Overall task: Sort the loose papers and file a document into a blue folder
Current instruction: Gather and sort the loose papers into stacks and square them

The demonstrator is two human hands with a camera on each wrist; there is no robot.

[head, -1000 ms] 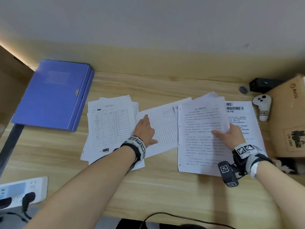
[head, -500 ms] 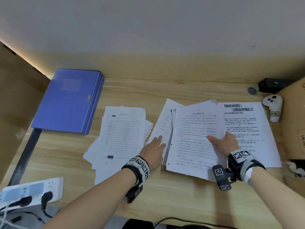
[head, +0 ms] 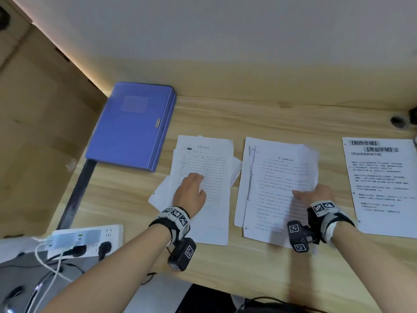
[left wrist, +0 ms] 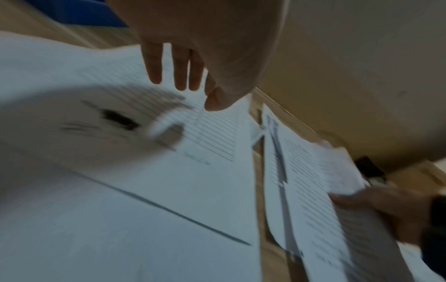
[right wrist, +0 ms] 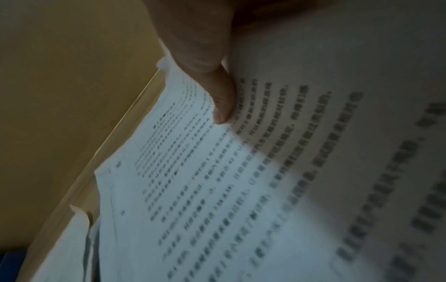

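A: Where's the blue folder (head: 133,125)?
B: Lying closed on the table (head: 282,118), at about ten o'clock from the left hand (head: 190,193).
A: And that hand?
B: Fingers straight and slightly spread, flat on the form sheet (head: 203,163) topping the left pile.
A: The right hand (head: 316,195)?
B: Thumb on top, pinching the right edge of the text page (head: 277,188) in the middle pile, with that edge lifted and curled.
A: Anything else?
B: A sheet with bold headings (head: 381,188) lies flat at three o'clock of the right hand, apart from the middle pile. A power strip (head: 85,240) sits at eight o'clock of the left hand.
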